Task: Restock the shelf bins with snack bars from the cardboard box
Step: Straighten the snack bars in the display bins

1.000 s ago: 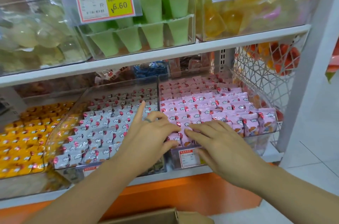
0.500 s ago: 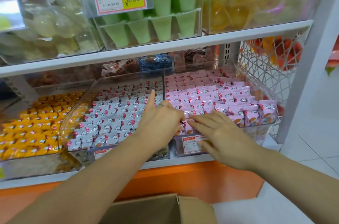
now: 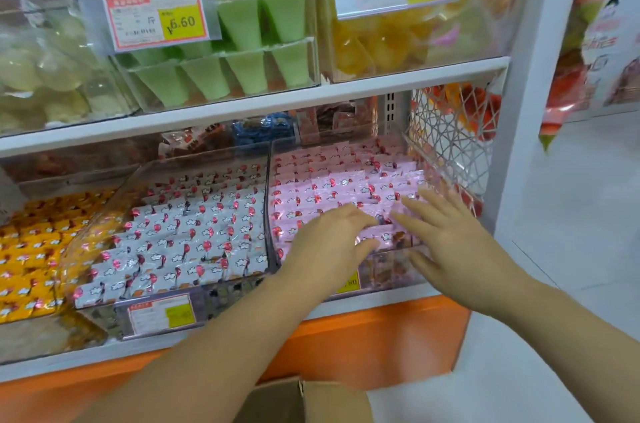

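Rows of pink-wrapped snack bars (image 3: 343, 183) fill a clear bin (image 3: 391, 270) on the lower shelf. My left hand (image 3: 329, 242) lies over the front rows with fingers spread and slightly bent, touching the bars. To its right, my right hand (image 3: 450, 235) lies flat on the front right rows, fingers straight. Neither hand grips a bar. The cardboard box (image 3: 304, 402) shows its open flap at the bottom edge, below my left forearm.
Left of the pink bin stand a bin of white-wrapped bars (image 3: 187, 235) and one of yellow-wrapped bars (image 3: 31, 249). The upper shelf (image 3: 242, 110) holds bins of green and yellow jelly cups. A white wire basket (image 3: 450, 138) and the shelf post (image 3: 533, 83) are at the right.
Both hands have slid to the right across the pink bars and spread apart. The view has shifted, so the shelf sits further left and lower.
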A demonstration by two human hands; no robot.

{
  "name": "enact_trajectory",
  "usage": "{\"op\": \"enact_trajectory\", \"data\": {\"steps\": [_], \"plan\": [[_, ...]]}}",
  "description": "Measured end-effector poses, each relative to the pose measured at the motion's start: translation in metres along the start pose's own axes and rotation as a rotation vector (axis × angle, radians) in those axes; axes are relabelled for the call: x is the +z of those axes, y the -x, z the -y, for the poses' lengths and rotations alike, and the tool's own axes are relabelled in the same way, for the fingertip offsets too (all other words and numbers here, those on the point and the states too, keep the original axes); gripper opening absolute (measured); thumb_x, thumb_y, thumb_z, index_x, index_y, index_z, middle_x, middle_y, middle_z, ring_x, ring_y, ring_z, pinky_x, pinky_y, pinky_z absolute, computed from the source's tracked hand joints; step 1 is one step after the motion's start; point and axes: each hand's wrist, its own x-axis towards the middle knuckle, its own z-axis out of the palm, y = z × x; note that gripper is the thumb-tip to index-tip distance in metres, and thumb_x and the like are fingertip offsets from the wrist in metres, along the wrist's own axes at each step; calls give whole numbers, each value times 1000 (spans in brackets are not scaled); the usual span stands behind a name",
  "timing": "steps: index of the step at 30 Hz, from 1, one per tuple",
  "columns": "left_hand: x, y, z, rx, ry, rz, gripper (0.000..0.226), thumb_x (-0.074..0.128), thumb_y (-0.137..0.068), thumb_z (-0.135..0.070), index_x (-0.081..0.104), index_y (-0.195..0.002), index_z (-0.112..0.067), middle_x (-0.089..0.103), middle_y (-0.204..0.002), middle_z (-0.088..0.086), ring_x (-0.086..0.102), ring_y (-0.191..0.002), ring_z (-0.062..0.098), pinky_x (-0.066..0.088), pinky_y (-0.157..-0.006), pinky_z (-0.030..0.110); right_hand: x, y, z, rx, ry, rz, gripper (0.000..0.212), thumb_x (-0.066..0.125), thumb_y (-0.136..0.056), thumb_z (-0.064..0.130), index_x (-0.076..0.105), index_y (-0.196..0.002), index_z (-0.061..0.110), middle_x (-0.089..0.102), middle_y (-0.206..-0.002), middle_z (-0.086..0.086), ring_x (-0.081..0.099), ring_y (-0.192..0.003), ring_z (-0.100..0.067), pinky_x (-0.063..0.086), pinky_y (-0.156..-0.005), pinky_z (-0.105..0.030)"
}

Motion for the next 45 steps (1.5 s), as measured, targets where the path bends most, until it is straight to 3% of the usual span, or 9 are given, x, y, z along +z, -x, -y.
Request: {"op": "enact_trajectory", "data": {"steps": [8, 20, 26, 30, 33, 35, 38, 42, 45], "plan": [[-18, -35, 14, 11, 69, 65, 16, 53, -95, -33, 69, -93, -29, 61, -85, -14, 57, -85, 11, 50, -79, 34, -2, 3, -2, -52, -41, 5, 47, 56, -67, 36, 69, -110, 23, 69, -107, 6, 67, -96, -17, 38, -104, -35], [11, -108, -16, 265, -146, 207, 24, 46, -98, -38, 60, -102, -20, 66, -101, 0, 56, -94, 21, 47, -77, 38, -7, 9, -12, 34, -130, -58, 49, 66, -56, 27, 71, -104, 20, 69, -106, 8, 58, -104, -10, 41, -96, -22], [17, -101, -11, 345, -2, 155, 25, 46, -99, -32, 63, -96, -13, 63, -95, 1, 53, -84, 16, 42, -74, 32, -12, 10, -9, 33, -160, 12, 48, 64, -58, 34, 70, -105, 22, 69, -105, 10, 65, -99, -11, 50, -90, -30], [9, -94, -4, 262, 241, 149, 21, 53, -96, -30, 67, -90, -15, 64, -81, -2, 56, -72, 15, 41, -63, 25, -16, 13, -9, 49, -171, 44, 50, 63, -60, 35, 69, -109, 26, 69, -107, 14, 65, -102, -9, 37, -93, -20], [6, -100, 4, 248, 223, 89, 28, 46, -99, -32, 63, -119, -23, 62, -113, -8, 54, -106, 8, 41, -91, 27, -18, 11, -11, 41, -150, 41, 51, 63, -61, 36, 68, -111, 26, 68, -109, 14, 65, -103, -9, 34, -96, -22], [10, -100, 3, 285, 99, 235, 42, 33, -102, -37, 41, -142, -29, 38, -148, -12, 27, -139, 6, 18, -116, 33, -16, 11, -11, 34, -135, 53, 52, 63, -61, 36, 66, -113, 26, 68, -110, 14, 63, -106, -9, 36, -98, -33], [15, -97, 1, 237, 80, 435, 47, 17, -102, -44, 23, -147, -37, 13, -155, -21, -3, -143, -2, -10, -118, 33, -19, 12, -14, 44, -112, 106, 52, 63, -64, 36, 65, -116, 29, 66, -113, 17, 60, -110, -5, 33, -101, -38], [10, -90, -3, 230, 204, 462, 44, 20, -103, -42, 32, -145, -36, 22, -153, -23, 1, -142, -4, -13, -116, 29, -28, 12, -20, 62, -348, 197, 48, 55, -92, 29, 42, -138, 37, 39, -138, 28, 21, -132, 11, -4, -114, -22], [13, -78, -4, 292, 128, 467, 45, 19, -103, -39, 30, -146, -33, 25, -153, -20, 5, -142, -4, -10, -117, 31, -27, 14, -19, 7, -343, 157, 46, 64, -78, 27, 60, -124, 31, 59, -124, 19, 35, -126, -1, 14, -111, -15]]}}
